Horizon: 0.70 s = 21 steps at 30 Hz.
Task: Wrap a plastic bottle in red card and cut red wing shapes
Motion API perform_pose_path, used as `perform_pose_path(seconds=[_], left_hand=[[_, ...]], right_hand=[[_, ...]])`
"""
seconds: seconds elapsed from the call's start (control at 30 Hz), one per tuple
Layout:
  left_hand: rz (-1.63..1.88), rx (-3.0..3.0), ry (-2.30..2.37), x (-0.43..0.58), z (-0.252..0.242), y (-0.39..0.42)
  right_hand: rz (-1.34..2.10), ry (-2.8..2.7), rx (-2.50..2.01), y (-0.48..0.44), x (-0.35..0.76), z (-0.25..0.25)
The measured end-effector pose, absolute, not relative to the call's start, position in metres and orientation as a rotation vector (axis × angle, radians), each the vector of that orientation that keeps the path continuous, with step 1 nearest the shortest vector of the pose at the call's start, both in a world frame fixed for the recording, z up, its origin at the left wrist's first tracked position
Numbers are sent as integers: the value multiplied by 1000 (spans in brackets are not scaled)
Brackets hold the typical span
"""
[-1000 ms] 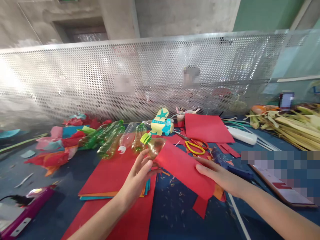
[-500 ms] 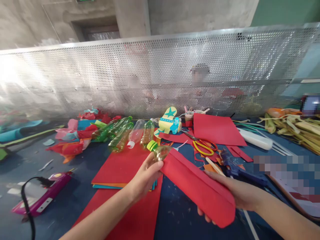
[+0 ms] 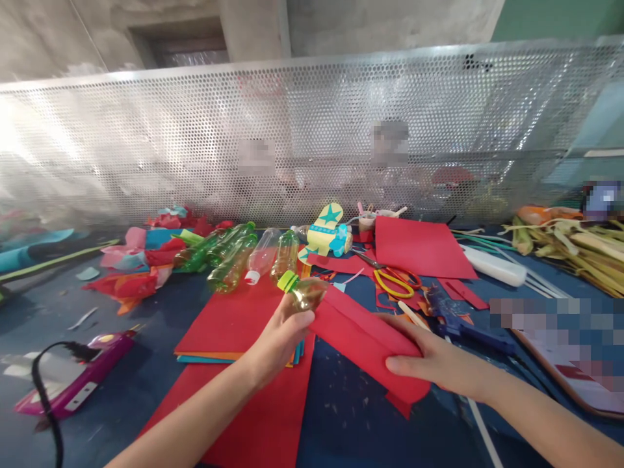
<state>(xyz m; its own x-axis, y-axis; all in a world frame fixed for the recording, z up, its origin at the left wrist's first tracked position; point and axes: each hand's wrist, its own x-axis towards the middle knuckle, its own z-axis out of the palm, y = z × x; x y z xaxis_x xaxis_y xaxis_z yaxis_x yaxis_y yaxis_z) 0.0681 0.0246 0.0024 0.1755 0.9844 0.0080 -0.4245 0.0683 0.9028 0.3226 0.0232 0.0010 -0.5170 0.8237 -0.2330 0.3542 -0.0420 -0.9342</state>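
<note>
A plastic bottle (image 3: 308,294) with a lime-green cap lies tilted between my hands, its body wrapped in red paper (image 3: 355,331). My left hand (image 3: 287,328) is closed around the bottle's shoulder, just below the cap. Farther down, my right hand (image 3: 424,354) grips the wrapped body, thumb on top and fingers behind it. A loose flap of the paper sticks out past the bottle's base. Beneath my left arm lies a stack of red sheets (image 3: 219,325), with orange and blue edges showing under the top ones.
Several bottles (image 3: 234,260) lie behind the stack, near a yellow star-decorated bottle plane (image 3: 325,237). Scissors (image 3: 394,281), a blue glue gun (image 3: 458,325) and a phone (image 3: 575,364) are at right. A purple power strip (image 3: 82,377) sits at left. A perforated metal screen (image 3: 316,130) stands behind.
My right hand has shifted its grip, bringing its thumb over the top of the wrapped bottle. The paper's far end now looks flatter, with a flap hanging out. My left hand keeps its hold.
</note>
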Motion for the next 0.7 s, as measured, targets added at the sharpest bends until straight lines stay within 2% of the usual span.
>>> perform_pose_path(seconds=[0.07, 0.2, 0.3, 0.5, 0.7], left_hand=[[1244, 880, 863, 70, 5, 28], [1206, 685, 1015, 71, 10, 38], [1200, 573, 1087, 71, 13, 45], [1210, 569, 1133, 72, 17, 46], [1251, 607, 1201, 74, 17, 45]], right_hand=[[1554, -1808, -1207, 22, 320, 0], [1865, -1335, -921, 23, 315, -2], [1941, -1155, -689, 27, 315, -1], [1788, -1342, -693, 28, 317, -3], [1416, -1732, -957, 23, 317, -4]])
